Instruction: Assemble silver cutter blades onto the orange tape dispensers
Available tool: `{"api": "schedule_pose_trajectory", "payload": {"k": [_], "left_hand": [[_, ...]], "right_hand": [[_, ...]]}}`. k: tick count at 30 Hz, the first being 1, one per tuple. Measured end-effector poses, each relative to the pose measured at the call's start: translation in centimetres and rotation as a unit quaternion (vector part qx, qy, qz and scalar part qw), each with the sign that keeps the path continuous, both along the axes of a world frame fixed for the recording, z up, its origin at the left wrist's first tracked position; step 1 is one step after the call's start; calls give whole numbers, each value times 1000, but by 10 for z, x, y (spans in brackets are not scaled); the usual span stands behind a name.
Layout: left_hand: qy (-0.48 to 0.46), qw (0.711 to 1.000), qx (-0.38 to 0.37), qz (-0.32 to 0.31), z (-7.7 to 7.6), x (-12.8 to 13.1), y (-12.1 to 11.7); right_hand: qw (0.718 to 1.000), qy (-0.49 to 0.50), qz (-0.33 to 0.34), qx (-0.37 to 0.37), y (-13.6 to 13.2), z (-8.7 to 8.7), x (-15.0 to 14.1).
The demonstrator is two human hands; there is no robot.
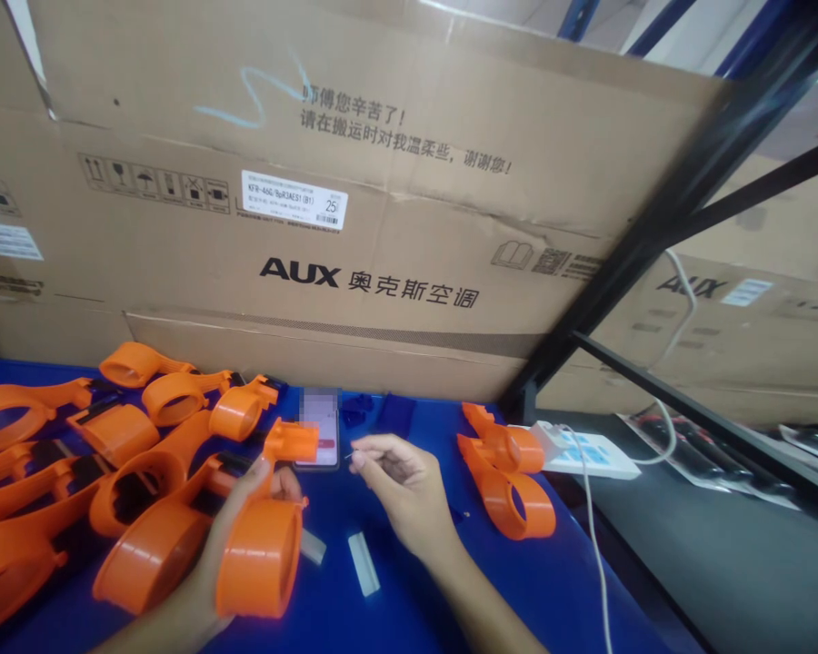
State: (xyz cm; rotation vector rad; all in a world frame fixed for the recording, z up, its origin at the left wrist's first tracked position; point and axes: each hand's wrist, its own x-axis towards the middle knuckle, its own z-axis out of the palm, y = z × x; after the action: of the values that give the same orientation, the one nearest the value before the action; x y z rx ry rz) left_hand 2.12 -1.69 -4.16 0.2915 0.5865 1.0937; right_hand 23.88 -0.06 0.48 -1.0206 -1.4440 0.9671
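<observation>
My left hand [242,509] is wrapped round an orange plastic ring-and-handle part [263,545], holding it above the blue table [532,590]. My right hand [402,486] hovers beside it with the fingers pinched on a thin metal pin [350,454] that points toward the orange part's handle end. A phone [319,427] lies flat on the table just behind both hands.
A pile of several more orange parts [102,454] lies at the left, and two assembled ones [508,477] at the right. Small clear plastic strips [364,563] lie near my hands. A power strip [586,452] with cable sits at the table's right edge. A large cardboard box [354,182] walls the back.
</observation>
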Motion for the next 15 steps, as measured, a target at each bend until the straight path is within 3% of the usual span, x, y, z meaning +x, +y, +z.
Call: {"api": "schedule_pose_trajectory", "payload": {"k": [3, 9, 15], "left_hand": [[19, 1000, 19, -1, -1, 2, -1], [60, 995, 77, -33, -4, 8, -8], [134, 981, 128, -62, -8, 6, -6]], "right_hand": [[999, -23, -29, 20, 0, 0, -2], [993, 84, 55, -64, -2, -4, -9], [998, 33, 29, -46, -1, -7, -8]]}}
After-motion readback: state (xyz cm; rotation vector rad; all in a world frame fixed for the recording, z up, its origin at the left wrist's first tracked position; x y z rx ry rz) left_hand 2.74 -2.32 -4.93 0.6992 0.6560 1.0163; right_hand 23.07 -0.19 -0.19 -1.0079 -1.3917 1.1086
